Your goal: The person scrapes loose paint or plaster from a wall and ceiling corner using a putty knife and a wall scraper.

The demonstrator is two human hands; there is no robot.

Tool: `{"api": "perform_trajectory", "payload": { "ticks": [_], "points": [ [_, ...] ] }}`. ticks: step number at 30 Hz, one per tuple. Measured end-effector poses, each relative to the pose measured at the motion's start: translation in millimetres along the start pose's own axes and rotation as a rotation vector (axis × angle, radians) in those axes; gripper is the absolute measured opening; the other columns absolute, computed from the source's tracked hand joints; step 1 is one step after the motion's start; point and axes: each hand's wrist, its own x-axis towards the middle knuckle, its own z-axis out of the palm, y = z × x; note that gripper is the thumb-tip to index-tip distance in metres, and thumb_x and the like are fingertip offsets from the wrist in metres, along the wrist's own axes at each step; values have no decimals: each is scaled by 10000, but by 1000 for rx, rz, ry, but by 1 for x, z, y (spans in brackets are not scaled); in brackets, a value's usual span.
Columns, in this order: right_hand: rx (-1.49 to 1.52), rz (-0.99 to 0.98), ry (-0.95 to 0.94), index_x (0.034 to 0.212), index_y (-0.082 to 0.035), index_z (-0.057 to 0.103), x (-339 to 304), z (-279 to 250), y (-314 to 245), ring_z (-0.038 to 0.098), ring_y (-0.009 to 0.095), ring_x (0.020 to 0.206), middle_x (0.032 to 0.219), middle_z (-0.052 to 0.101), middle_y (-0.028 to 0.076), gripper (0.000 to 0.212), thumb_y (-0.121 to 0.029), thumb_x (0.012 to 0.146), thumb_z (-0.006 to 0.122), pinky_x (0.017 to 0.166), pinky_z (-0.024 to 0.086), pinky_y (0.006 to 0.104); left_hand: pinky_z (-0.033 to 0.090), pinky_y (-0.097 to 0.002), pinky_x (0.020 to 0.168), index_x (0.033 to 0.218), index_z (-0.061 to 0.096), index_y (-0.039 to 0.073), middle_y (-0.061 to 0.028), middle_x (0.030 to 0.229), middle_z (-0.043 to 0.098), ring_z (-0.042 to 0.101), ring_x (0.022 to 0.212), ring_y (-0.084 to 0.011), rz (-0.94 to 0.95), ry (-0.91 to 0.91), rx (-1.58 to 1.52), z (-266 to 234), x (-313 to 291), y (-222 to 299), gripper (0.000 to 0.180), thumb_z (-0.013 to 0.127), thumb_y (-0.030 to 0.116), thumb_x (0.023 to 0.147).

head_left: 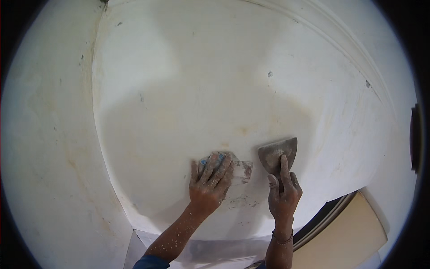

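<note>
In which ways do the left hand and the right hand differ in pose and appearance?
The left hand lies with fingers extended over a blue-marked thing against the wall; the right hand is closed around a scraper, its index finger pointing along the blade. The right hand has a thin bracelet at its wrist; the left hand shows none. Both hands look dusty.

The broad off-white wall (201,107) carries ochre blotches and grey flecks. Pale smudges mottle the dark grey flared scraper (270,154). The cloth sleeve (152,262) at seven o'clock is blue; the flat panel (342,233) at four, cream.
</note>
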Motion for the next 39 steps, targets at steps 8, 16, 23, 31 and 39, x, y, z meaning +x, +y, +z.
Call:
{"api": "perform_trajectory", "payload": {
  "ticks": [8, 16, 23, 31, 39],
  "points": [
    [122, -71, 48, 1320, -69, 520, 21, 12, -4, 513, 216, 564, 685, 549, 124, 567, -50, 783, 700, 511, 446, 328, 195, -649, 1072, 1204, 596, 90, -66, 1404, 464, 397, 1321, -321, 102, 213, 169, -32, 187, -31, 386, 590, 94, 818],
    [181, -40, 14, 1320, -81, 522, 23, 1, 14, 526, 210, 558, 697, 549, 113, 596, -30, 758, 712, 505, 445, 326, 210, -700, 1039, 1123, 643, 176, 15, 1394, 481, 405, 1324, -222, 184, -43, 213, -20, 94, -8, 296, 611, 138, 832],
    [294, -61, 68, 1314, -54, 521, 28, 10, 20, 536, 228, 566, 721, 567, 122, 596, -19, 750, 711, 510, 451, 331, 198, -627, 1081, 1336, 489, 150, -26, 1425, 439, 385, 1325, -286, 192, 127, 300, -40, 236, -26, 593, 610, 39, 766],
    [332, -72, 16, 1299, -51, 534, 24, 4, 19, 536, 241, 574, 722, 566, 127, 594, -1, 730, 694, 519, 464, 344, 82, -679, 1082, 1238, 573, 211, 14, 1388, 486, 423, 1309, -192, 272, 122, 471, -51, 195, -44, 357, 532, 165, 886],
    [313, -103, -98, 1345, -128, 502, 17, 16, 7, 551, 223, 561, 752, 539, 101, 663, -27, 717, 689, 497, 475, 332, 1, -688, 1082, 1346, 480, 252, -2, 1415, 456, 360, 1352, -219, 184, -75, 272, -39, 112, -48, 583, 583, 84, 798]
  ]
}}
